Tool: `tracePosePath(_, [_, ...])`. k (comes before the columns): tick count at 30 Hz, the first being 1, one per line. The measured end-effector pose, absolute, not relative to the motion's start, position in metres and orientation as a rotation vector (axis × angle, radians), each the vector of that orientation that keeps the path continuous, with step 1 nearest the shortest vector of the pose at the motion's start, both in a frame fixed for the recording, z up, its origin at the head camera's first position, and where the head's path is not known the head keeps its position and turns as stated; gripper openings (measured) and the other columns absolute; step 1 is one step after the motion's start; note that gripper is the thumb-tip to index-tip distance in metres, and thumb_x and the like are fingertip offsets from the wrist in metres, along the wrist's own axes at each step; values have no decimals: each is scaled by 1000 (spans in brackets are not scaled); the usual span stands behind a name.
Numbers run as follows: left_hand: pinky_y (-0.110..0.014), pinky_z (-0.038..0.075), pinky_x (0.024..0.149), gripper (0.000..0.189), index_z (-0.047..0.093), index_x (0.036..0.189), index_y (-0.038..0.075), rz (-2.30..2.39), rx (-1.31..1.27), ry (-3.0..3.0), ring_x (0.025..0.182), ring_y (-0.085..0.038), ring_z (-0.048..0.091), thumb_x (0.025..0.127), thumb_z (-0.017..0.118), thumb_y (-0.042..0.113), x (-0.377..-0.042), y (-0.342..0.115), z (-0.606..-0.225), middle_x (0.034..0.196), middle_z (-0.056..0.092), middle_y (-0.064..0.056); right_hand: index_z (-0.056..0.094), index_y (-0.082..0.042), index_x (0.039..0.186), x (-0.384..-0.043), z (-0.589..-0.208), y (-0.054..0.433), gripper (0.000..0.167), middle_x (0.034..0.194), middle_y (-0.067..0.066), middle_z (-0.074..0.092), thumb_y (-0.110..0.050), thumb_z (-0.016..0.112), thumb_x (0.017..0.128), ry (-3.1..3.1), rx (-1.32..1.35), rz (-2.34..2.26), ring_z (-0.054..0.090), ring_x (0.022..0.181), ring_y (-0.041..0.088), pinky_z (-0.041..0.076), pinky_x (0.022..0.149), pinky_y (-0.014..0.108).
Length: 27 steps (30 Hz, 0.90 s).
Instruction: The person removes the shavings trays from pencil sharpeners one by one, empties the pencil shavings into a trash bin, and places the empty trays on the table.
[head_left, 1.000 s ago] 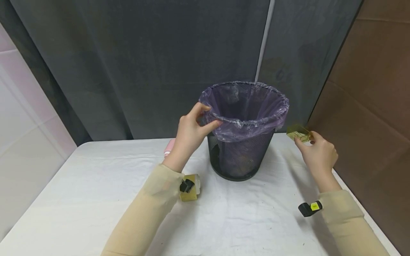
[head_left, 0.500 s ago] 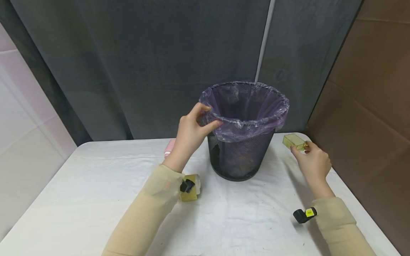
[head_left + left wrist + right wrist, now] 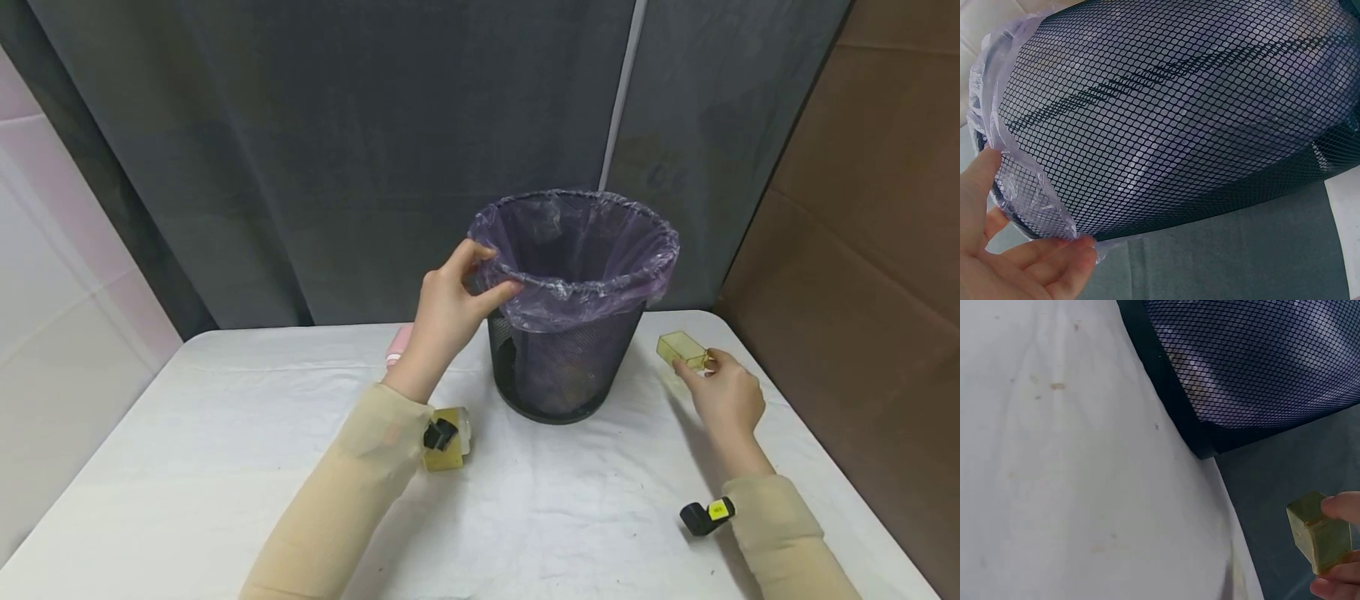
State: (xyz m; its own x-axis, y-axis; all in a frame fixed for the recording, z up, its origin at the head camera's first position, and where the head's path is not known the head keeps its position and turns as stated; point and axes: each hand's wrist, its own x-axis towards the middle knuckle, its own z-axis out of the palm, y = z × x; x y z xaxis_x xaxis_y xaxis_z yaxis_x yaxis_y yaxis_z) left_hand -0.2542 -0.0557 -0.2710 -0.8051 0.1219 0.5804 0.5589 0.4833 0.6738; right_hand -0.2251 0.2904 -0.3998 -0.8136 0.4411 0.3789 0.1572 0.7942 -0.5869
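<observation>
A black mesh trash can [image 3: 558, 383] stands upright on the white-covered table, lined with a thin purple bag [image 3: 570, 310] folded over its rim. My left hand [image 3: 450, 304] grips the left side of that rim, thumb and fingers on the bag's edge; the left wrist view shows them around the rim beside the mesh wall [image 3: 1172, 125]. To the right of the can, my right hand [image 3: 726, 396] pinches a small clear yellow plastic box [image 3: 681, 346] by its near end. In the right wrist view the box [image 3: 1321, 532] sits between thumb and fingers, partly covered.
A second yellow box [image 3: 444, 458] with a clear end lies on the table, partly hidden by my left wrist. Behind my left forearm a pink object [image 3: 397, 343] shows in part. A dark curtain [image 3: 375, 167] hangs behind the table; a brown panel [image 3: 862, 250] borders the right.
My right hand has moved left and down toward the table with the yellow box, which has turned to show its broad face. The left hand keeps its grip on the rim.
</observation>
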Motion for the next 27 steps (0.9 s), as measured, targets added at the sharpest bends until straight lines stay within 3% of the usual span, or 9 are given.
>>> tracePosePath(27, [-37,47,90,42,59,112,15,-1271,-565,-2278,111,-16,58,79,79,29,-255,-56,-271,113,66,-2,58,8,118,-221,-431,292,59,110,29,62,-36,74,83,-2542,-493,832,58,96,47,44,71,54])
